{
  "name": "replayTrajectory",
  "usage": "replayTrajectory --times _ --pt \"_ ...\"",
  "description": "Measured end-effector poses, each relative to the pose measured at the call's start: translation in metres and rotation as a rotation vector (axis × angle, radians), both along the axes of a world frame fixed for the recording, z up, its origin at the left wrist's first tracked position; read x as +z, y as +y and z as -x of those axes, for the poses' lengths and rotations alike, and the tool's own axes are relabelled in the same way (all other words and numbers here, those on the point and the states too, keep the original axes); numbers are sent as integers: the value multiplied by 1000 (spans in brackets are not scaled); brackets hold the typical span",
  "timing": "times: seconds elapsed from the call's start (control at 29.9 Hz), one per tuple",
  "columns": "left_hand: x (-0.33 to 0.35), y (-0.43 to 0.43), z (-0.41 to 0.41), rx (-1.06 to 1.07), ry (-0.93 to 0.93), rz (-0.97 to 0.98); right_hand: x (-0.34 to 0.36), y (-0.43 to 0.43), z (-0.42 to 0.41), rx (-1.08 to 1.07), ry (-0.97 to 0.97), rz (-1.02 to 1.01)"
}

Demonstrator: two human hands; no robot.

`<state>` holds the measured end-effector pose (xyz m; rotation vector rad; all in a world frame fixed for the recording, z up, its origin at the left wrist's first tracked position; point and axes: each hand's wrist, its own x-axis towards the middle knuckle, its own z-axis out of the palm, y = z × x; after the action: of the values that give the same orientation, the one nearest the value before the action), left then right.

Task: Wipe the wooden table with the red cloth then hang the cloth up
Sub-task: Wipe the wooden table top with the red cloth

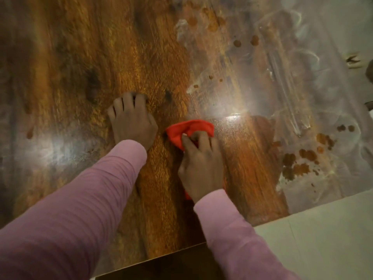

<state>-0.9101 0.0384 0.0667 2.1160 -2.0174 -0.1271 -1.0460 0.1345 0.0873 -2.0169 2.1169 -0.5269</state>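
The wooden table fills most of the view, brown with dark grain. Its right part is covered in whitish smears and dried brown spots. My right hand presses down on the bunched red cloth, which lies on the table near the middle and pokes out beyond my fingers. My left hand rests flat on the wood just left of the cloth, fingers spread, holding nothing. Both arms wear pink sleeves.
The table's near edge runs along the bottom, with pale floor tiles at the lower right. A small dark object sits at the far right beside the table.
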Motion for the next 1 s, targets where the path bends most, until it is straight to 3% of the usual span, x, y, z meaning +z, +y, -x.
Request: replayTrajectory --times 0.2,0.27,0.33,0.53,0.6,0.8,0.9,1.0 --pt "-5 2 0 -28 -7 45 0 -62 89 -521 58 -74" --pt "-6 1 1 -38 -12 44 1 -75 81 -572 107 -71" --pt "-7 1 1 -39 -5 45 0 -77 53 -486 88 -59" --pt "-7 -1 1 -49 5 26 -3 -57 -11 97 44 9" --pt "-8 -2 -1 -55 9 33 -2 -61 19 75 84 24" --pt "-10 -1 0 -49 15 31 -6 -123 100 -482 39 -53" --pt "-10 -1 0 -48 14 24 -8 -130 56 -425 33 -35" --pt "-8 -1 1 -44 11 31 -8 -120 -2 -126 41 21"
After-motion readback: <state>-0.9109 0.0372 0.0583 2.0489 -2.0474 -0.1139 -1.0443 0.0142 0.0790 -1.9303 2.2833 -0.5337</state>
